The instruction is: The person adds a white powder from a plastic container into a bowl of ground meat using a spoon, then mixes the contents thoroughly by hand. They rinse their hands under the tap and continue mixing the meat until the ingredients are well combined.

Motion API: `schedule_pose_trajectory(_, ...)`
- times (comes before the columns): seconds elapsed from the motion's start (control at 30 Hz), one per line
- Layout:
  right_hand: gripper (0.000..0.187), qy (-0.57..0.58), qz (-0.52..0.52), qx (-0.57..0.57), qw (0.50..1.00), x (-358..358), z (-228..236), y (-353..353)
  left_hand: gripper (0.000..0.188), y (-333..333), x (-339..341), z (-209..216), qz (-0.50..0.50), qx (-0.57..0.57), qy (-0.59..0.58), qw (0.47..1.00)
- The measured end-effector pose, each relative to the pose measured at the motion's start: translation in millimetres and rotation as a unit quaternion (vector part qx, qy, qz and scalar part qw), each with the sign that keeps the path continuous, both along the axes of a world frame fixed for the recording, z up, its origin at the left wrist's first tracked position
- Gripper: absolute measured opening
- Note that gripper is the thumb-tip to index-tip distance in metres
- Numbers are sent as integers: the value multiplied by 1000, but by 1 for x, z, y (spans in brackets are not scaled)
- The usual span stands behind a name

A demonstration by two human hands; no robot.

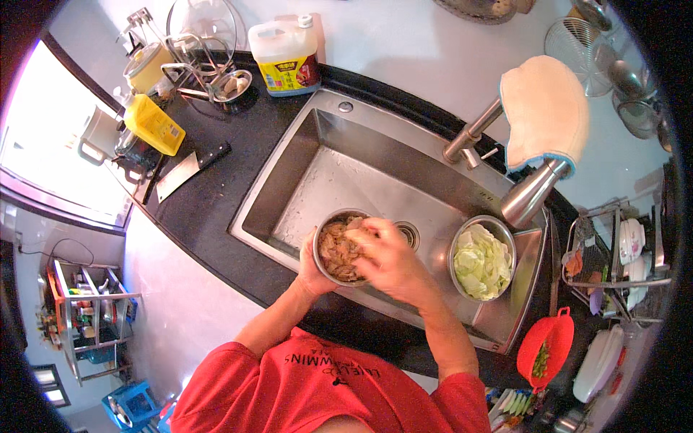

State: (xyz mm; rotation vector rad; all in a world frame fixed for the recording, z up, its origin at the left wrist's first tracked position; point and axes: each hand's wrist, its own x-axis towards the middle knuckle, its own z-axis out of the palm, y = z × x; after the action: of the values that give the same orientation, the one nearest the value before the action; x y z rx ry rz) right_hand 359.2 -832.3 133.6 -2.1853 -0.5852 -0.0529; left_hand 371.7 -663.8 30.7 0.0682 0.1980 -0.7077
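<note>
A round metal bowl (319,268) full of brown, moist-looking meat slices (336,249) is held over the near edge of the sink. My left hand (312,268) grips it from the left and below, fingers wrapped round its wall. Over the bowl's right side reaches my right hand (390,256), thumb and fingers apart, their tips down at the meat. Whether a slice lies under those fingertips is hidden. To the right, a second metal bowl (452,270) with pale green cabbage pieces (482,261) stands at the sink's right end.
The steel sink (303,191) has a drain and a cloth-draped tap (530,191). Left on the black counter lie a cleaver (180,169) and a yellow bottle (153,124). A large jug (285,58) stands behind. At right are a red basket (534,346) and a dish rack (613,281).
</note>
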Motion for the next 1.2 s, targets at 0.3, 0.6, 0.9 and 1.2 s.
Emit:
schedule_pose_trajectory(0.3, 36, -17, -17, -225, 974, 15, -32, 86, 56, 41, 7, 4, -25, 91, 13, 995)
schedule_pose_trajectory(0.6, 15, -109, -153, -176, 966, 59, -26, 138, 59, 101, 47, 29, -55, 90, -9, 994)
schedule_pose_trajectory(0.9, 48, 32, -27, -225, 973, 63, -9, 176, 59, 145, 84, 34, -129, 144, -56, 979)
schedule_pose_trajectory(1.2, 28, -25, -201, -159, 966, 76, -12, 181, 60, 130, 95, 24, -143, 63, -43, 987)
